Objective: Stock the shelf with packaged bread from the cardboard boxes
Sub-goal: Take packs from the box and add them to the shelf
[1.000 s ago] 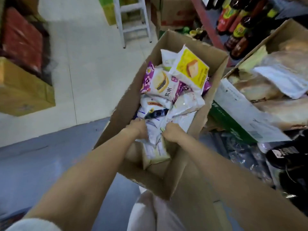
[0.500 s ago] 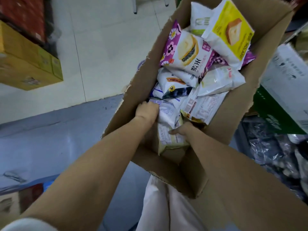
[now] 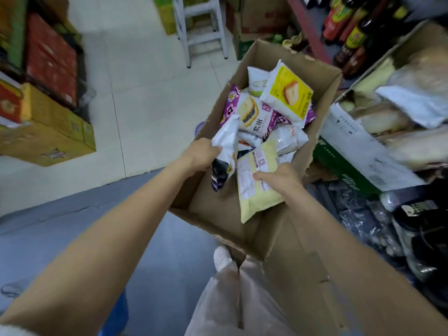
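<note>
An open cardboard box [image 3: 322,112] stands on the floor in front of me with several bread packets in it, among them a yellow one [image 3: 287,93] and a purple flowered one [image 3: 252,115]. My left hand [image 3: 202,154] grips a white and dark blue packet [image 3: 225,151], lifted above the box's near end. My right hand [image 3: 278,178] holds a pale yellow packet [image 3: 254,187] with its label side up, also raised over the box. At the right, the shelf holds a second open box [image 3: 358,146] with wrapped bread loaves [image 3: 412,144].
Dark sauce bottles [image 3: 351,37] stand on the shelf at the top right. A white step stool [image 3: 201,27] is on the tiled floor beyond the box. Yellow cartons [image 3: 53,139] and red cartons [image 3: 51,57] are stacked at the left. Dark bagged goods [image 3: 424,229] lie at the lower right.
Both hands have come up out of the box's near end, each with a packet in it. The view has tilted up, so the shelf and stool show again.
</note>
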Demonstrator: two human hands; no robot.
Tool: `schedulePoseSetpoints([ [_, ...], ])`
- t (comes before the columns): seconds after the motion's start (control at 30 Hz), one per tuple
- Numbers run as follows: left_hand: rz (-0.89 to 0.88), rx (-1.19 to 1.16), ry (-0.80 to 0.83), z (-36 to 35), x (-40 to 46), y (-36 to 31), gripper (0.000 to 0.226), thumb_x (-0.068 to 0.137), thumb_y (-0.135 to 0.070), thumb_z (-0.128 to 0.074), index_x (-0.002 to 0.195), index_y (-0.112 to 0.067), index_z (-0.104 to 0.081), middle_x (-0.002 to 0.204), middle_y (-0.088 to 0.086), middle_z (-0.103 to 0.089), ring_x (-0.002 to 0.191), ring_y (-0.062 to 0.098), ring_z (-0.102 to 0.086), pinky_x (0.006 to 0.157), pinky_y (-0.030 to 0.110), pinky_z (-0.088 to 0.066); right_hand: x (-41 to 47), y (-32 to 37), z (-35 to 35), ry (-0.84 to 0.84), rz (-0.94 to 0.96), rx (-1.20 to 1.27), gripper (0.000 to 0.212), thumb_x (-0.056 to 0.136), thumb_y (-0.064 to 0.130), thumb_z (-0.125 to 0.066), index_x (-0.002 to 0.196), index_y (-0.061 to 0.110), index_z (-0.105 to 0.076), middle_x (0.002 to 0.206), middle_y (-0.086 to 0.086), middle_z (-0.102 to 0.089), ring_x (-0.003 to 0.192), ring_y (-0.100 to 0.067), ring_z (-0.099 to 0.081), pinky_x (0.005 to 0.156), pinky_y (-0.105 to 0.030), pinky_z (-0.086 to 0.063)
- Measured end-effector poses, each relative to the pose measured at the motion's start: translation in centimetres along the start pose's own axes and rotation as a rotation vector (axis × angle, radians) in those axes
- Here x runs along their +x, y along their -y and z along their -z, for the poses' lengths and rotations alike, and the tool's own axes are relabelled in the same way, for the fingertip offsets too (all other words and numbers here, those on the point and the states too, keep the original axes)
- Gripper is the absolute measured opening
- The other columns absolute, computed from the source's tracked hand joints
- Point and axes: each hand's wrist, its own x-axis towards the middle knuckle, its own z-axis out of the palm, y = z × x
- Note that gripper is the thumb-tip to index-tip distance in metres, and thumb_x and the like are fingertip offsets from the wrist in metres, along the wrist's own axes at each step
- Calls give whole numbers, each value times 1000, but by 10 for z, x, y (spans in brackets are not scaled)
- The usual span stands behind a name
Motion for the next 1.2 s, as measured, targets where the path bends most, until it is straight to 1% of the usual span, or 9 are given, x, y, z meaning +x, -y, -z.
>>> schedulePoseSetpoints([
  [0.2,-263,-305,-24,1,-40,-110,16,95,-21,-45,98,-7,-50,91,11,-56,83,25,-55,70,35,-48,-74,38,103,-561,324,-108,65,82,44,-65,129,10,-37,122,-11,-58,110,-32,-56,69,-34,-37],
  [0.37,-442,-416,-15,-14,-85,-232,34,97,-13,-42,130,-9,-34,116,16,-54,98,32,-59,80,46,-51,-117,24,199,-489,551,336,45,97,47,-38,140,33,-41,141,5,-50,129,-19,-47,101,-36,-39],
  [0.5,-505,-685,147,-43,-129,-324,37,98,-3,-39,134,-7,-38,131,16,-54,101,31,-60,67,31,-51,-152,-17,292,-581,740,684,28,95,17,-53,121,29,-57,123,1,-60,109,-13,-57,93,-35,-48],
  [0.7,-584,-752,296,-109,-214,-449,18,100,-29,-37,116,-24,-45,131,1,-53,110,20,-54,80,26,-45,-203,-75,405,-643,541,698,131,46,69,-80,150,28,-12,151,3,-29,138,-17,-32,112,-44,-34],
  [0.87,-662,-561,361,-172,-192,-522,112,51,-91,-56,142,-28,-37,143,-1,-47,126,23,-51,103,44,-43,-246,-132,470,-764,624,785,86,67,36,-82,138,19,-37,126,5,-55,113,-12,-54,97,-31,-45],
  [0.93,-684,-560,344,-182,-234,-535,81,78,-70,-55,143,-26,-34,138,-8,-47,124,18,-50,99,37,-45,-260,-151,491,-754,642,792,89,64,36,-85,138,22,-38,127,4,-57,115,-14,-56,99,-35,-47],
  [1.0,-720,-571,330,-197,-247,-548,38,93,-44,-52,124,-23,-43,106,-11,-56,89,9,-58,69,23,-50,-268,-168,511,-749,650,814,80,66,31,-84,134,23,-42,123,3,-62,110,-14,-61,96,-37,-51],
  [1.1,-795,-600,271,-217,-258,-577,27,91,-33,-58,107,-13,-51,79,-8,-55,67,8,-51,54,21,-41,-283,-190,537,-810,655,854,45,81,8,-70,120,18,-49,117,-3,-64,96,-10,-64,80,-27,-56],
  [1.2,-862,-513,171,-228,-263,-603,30,88,-31,-63,106,-9,-56,85,0,-59,71,14,-53,56,23,-39,-299,-203,565,-1104,554,694,50,79,11,-74,122,17,-50,117,-2,-63,99,-15,-62,82,-31,-53],
])
